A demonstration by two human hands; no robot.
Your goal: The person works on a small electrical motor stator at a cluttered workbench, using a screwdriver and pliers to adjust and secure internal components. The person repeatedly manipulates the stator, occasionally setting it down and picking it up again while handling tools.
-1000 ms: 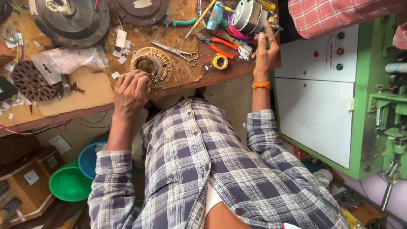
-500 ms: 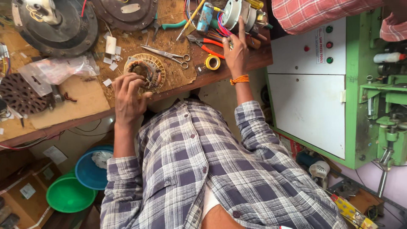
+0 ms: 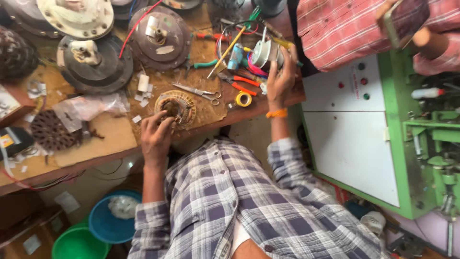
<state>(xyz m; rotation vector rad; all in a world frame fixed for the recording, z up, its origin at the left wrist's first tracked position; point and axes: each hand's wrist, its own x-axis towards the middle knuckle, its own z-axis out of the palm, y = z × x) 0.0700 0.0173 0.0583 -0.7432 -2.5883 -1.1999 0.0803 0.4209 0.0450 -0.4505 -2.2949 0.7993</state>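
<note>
Wooden surface (image 3: 96,144) spans upper left. Green-and-white machine cabinet (image 3: 345,139) at right. Blue tub (image 3: 103,225) and green tub (image 3: 72,247) on floor, lower left.

Hands (image 3: 155,136) on stator (image 3: 175,106) (cluttered workbench (image 3: 110,139))

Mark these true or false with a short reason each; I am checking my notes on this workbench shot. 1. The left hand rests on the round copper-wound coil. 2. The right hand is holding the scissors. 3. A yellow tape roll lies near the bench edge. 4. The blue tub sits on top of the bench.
1. True: the left hand has its fingers on the round coil.
2. False: the right hand reaches up to a small grey motor; the scissors lie untouched on the bench.
3. True: the yellow tape roll lies by the edge, beside the right hand.
4. False: the blue tub stands below the bench, next to a green tub.
</note>
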